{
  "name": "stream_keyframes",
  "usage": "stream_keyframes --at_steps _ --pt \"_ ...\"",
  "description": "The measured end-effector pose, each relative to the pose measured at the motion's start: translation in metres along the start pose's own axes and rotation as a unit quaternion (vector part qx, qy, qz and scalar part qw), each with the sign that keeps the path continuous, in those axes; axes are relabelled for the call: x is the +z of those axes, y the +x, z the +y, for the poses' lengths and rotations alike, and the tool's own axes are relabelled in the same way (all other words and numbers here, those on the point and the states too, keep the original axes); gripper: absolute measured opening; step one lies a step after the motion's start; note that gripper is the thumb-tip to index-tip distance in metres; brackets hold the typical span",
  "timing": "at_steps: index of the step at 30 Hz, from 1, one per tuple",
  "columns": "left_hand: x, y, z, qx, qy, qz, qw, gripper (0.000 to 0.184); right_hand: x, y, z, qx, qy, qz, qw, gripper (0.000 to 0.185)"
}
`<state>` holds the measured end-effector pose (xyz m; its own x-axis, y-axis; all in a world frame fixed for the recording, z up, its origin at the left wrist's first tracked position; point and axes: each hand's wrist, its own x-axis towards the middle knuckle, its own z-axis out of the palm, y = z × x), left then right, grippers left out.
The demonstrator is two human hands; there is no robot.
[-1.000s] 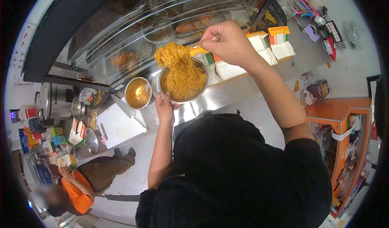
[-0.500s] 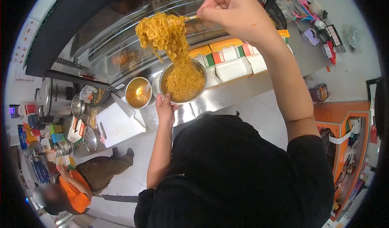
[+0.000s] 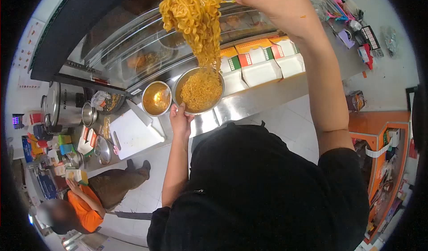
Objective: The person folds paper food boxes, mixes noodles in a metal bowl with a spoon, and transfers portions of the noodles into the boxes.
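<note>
High above the counter, my right hand [image 3: 278,5] pinches the thin handle of a utensil [image 3: 228,1]; its head is buried in noodles. A large clump of sauce-coated yellow noodles [image 3: 191,21] hangs from it, strands trailing down into a round metal bowl [image 3: 179,82]. More noodles [image 3: 201,91] fill that bowl. My left hand [image 3: 179,119] grips the bowl's near rim, thumb on top. Just left of it stands a smaller metal bowl [image 3: 156,99] with yellowish contents I cannot make out.
Open paper boxes [image 3: 261,71] line the counter to the right. A knife [image 3: 139,111] lies on a white cutting board [image 3: 133,137] at left. A glass display case [image 3: 147,41] rises behind. A person in an orange shirt [image 3: 89,208] is at lower left.
My right hand has moved up and to the right, lifting the noodle clump higher and stretching the hanging strands. My left hand still holds the bowl.
</note>
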<state>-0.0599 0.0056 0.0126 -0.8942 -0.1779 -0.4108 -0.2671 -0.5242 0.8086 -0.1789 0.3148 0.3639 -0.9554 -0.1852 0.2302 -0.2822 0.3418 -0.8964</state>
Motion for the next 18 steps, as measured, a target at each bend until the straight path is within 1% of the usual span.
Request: stream_keyframes --at_steps 2,3,5,6,8,9,12,14,18 --pt "0.003 -0.005 0.004 0.009 0.033 0.028 0.999 0.008 -0.003 -0.002 0.007 0.006 -0.016 0.005 1.0 0.018" --pt "0.006 -0.008 0.008 0.013 0.049 0.043 0.998 0.005 -0.003 -0.004 0.016 -0.006 -0.026 0.016 1.0 0.017" --pt "0.011 -0.012 0.015 0.023 0.059 0.056 0.996 0.01 -0.005 -0.008 0.041 -0.029 -0.046 0.035 0.998 0.017" --pt "0.011 -0.013 0.016 0.028 0.064 0.064 0.995 0.012 -0.008 -0.009 0.049 -0.011 -0.061 0.023 0.998 0.019" --pt "-0.005 -0.004 0.009 0.036 0.081 0.048 0.995 0.008 -0.014 -0.01 0.063 0.025 -0.09 -0.003 0.996 0.022" --pt "-0.01 0.0 0.007 0.042 0.089 0.039 0.994 0.006 -0.014 -0.009 0.071 0.028 -0.092 -0.016 0.995 0.021" --pt "0.007 -0.007 0.019 0.026 0.128 0.055 0.99 0.002 -0.004 -0.012 0.109 0.031 -0.094 -0.038 0.994 0.021" --pt "0.009 -0.007 0.018 0.031 0.133 0.067 0.988 0.002 0.0 -0.013 0.136 0.034 -0.117 -0.053 0.991 0.022" --pt "0.008 -0.007 0.014 0.038 0.162 0.077 0.983 0.002 0.009 -0.023 0.16 0.059 -0.18 -0.069 0.98 0.024"
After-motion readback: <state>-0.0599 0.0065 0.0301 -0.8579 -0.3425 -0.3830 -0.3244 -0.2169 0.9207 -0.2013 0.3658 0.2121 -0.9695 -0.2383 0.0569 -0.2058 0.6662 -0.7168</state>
